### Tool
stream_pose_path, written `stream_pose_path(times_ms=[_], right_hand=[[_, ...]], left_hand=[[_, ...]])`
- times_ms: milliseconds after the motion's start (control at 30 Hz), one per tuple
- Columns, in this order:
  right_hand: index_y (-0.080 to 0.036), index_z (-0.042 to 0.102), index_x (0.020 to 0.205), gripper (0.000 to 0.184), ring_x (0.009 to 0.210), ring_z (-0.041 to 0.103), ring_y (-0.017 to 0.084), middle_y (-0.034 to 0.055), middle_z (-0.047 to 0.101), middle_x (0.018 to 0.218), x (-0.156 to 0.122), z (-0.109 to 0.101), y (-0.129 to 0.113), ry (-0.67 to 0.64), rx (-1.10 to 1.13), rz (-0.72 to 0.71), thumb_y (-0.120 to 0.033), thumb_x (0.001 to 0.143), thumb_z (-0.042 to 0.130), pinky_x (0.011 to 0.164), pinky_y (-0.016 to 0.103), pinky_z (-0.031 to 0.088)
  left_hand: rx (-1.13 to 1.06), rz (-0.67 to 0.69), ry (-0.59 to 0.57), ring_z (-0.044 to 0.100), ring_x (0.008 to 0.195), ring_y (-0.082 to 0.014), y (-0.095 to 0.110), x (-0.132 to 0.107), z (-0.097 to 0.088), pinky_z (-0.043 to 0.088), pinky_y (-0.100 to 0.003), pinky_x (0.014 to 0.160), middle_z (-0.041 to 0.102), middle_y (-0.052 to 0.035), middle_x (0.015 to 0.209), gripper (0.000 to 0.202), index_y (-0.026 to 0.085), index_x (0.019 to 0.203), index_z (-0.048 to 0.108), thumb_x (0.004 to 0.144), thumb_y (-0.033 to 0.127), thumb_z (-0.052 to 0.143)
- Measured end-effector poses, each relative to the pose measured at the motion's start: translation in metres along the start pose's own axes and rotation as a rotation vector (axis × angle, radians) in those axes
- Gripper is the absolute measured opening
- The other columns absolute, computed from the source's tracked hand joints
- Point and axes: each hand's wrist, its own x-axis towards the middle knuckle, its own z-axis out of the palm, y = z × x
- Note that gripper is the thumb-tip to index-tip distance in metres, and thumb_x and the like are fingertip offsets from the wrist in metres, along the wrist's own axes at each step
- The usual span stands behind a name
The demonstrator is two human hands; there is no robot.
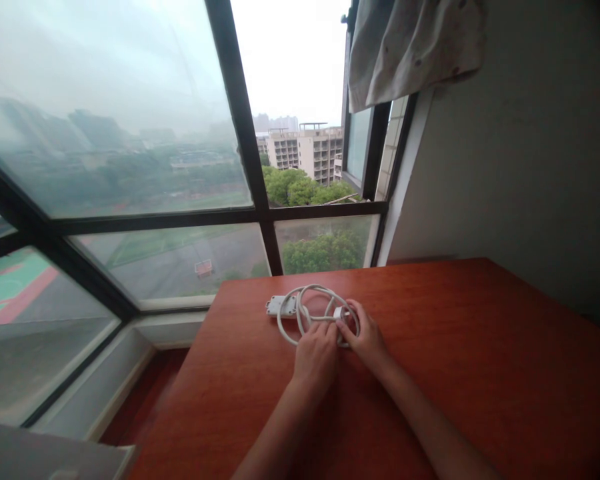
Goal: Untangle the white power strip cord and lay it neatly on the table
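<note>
A white power strip (281, 305) lies on the reddish wooden table (480, 360), its white cord (314, 292) coiled in loops over and beside it. My left hand (316, 357) rests at the near side of the coil with fingers curled on the cord. My right hand (364, 335) sits just to the right, fingers pinching the cord near its white plug (339, 312). Both hands touch each other over the loops.
A large window with dark frames (250, 160) stands behind the table, looking out on buildings and trees. A pale curtain (410, 47) hangs at the upper right. A grey wall (520, 153) borders the table's right side. A floor gap lies left of the table.
</note>
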Motion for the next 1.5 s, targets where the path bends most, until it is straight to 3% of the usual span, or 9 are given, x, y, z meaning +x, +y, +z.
stream_pose_path(times_ms=[167, 300, 433, 600, 800, 967, 1100, 1200, 1500], right_hand=[[-0.017, 0.044, 0.134, 0.058, 0.115, 0.055, 0.029, 0.0147, 0.06, 0.124, -0.004, 0.005, -0.004, 0.027, -0.174, -0.136, -0.029, 0.079, 0.058, 0.099, 0.047, 0.045], [-0.015, 0.042, 0.135, 0.061, 0.112, 0.059, 0.03, 0.0171, 0.06, 0.124, -0.007, 0.008, -0.008, 0.044, -0.218, -0.047, -0.035, 0.08, 0.058, 0.094, 0.046, 0.048], [-0.018, 0.043, 0.135, 0.06, 0.099, 0.066, 0.027, 0.0134, 0.067, 0.114, -0.006, 0.006, -0.015, 0.007, -0.208, 0.018, -0.036, 0.079, 0.059, 0.084, 0.039, 0.053], [-0.02, 0.049, 0.131, 0.058, 0.089, 0.068, 0.026, 0.0106, 0.07, 0.106, -0.003, 0.003, -0.021, -0.009, -0.285, 0.0, -0.029, 0.075, 0.061, 0.078, 0.036, 0.053], [-0.016, 0.052, 0.128, 0.049, 0.094, 0.066, 0.026, 0.0139, 0.068, 0.106, -0.002, -0.001, -0.02, -0.087, -0.342, -0.107, -0.025, 0.08, 0.054, 0.084, 0.037, 0.051], [-0.023, 0.054, 0.124, 0.042, 0.101, 0.063, 0.022, 0.0074, 0.065, 0.114, 0.001, -0.011, -0.023, -0.173, -0.229, -0.174, -0.023, 0.083, 0.053, 0.089, 0.035, 0.05], [-0.023, 0.061, 0.097, 0.015, 0.106, 0.06, 0.022, 0.0064, 0.06, 0.123, 0.0, -0.013, -0.028, -0.171, -0.226, -0.166, -0.025, 0.084, 0.053, 0.089, 0.034, 0.049], [-0.022, 0.059, 0.086, 0.007, 0.102, 0.062, 0.023, 0.0074, 0.06, 0.123, -0.001, -0.011, -0.03, -0.158, -0.267, -0.143, -0.022, 0.084, 0.053, 0.085, 0.033, 0.05], [-0.021, 0.06, 0.1, 0.016, 0.09, 0.065, 0.02, 0.0059, 0.069, 0.098, 0.0, -0.012, -0.033, -0.136, -0.33, -0.125, -0.02, 0.088, 0.051, 0.078, 0.027, 0.047]], left_hand=[[-0.02, -0.008, 0.02, 0.057, 0.098, -0.0214, -0.003, -0.001, 0.0, 0.047, -0.032, 0.084, 0.064, -0.0072, 0.103, 0.019, 0.018, 0.104, 0.059, 0.09, 0.015, 0.045], [0.007, -0.055, 0.05, 0.058, 0.093, -0.0217, -0.002, -0.002, -0.006, 0.044, -0.032, 0.079, 0.066, -0.0058, 0.098, 0.017, 0.02, 0.099, 0.06, 0.091, 0.017, 0.045], [0.053, -0.127, 0.068, 0.058, 0.089, -0.0228, 0.002, -0.003, -0.014, 0.039, -0.034, 0.074, 0.067, -0.0056, 0.093, 0.018, 0.022, 0.095, 0.062, 0.093, 0.024, 0.044], [0.08, -0.1, 0.06, 0.056, 0.092, -0.0246, 0.002, -0.001, -0.021, 0.035, -0.039, 0.081, 0.069, -0.0064, 0.093, 0.02, 0.023, 0.093, 0.064, 0.094, 0.029, 0.045], [0.112, -0.016, 0.019, 0.055, 0.093, -0.0245, -0.001, 0.001, -0.02, 0.04, -0.037, 0.081, 0.067, -0.0071, 0.097, 0.02, 0.023, 0.096, 0.064, 0.093, 0.024, 0.045], [0.111, 0.025, -0.006, 0.057, 0.089, -0.0219, -0.005, 0.0, -0.018, 0.043, -0.032, 0.076, 0.066, -0.0062, 0.096, 0.017, 0.021, 0.097, 0.063, 0.092, 0.02, 0.047], [0.072, 0.006, 0.025, 0.058, 0.089, -0.0202, -0.007, 0.0, -0.018, 0.043, -0.03, 0.074, 0.066, -0.0047, 0.097, 0.017, 0.022, 0.098, 0.062, 0.093, 0.024, 0.047], [0.065, -0.017, 0.032, 0.058, 0.089, -0.0197, -0.007, -0.001, -0.017, 0.043, -0.029, 0.072, 0.066, -0.0046, 0.096, 0.018, 0.022, 0.096, 0.063, 0.093, 0.026, 0.046], [0.116, 0.057, 0.128, 0.061, 0.089, -0.0214, -0.001, -0.002, -0.019, 0.043, -0.034, 0.074, 0.069, -0.0042, 0.096, 0.015, 0.022, 0.101, 0.062, 0.091, 0.024, 0.051]])
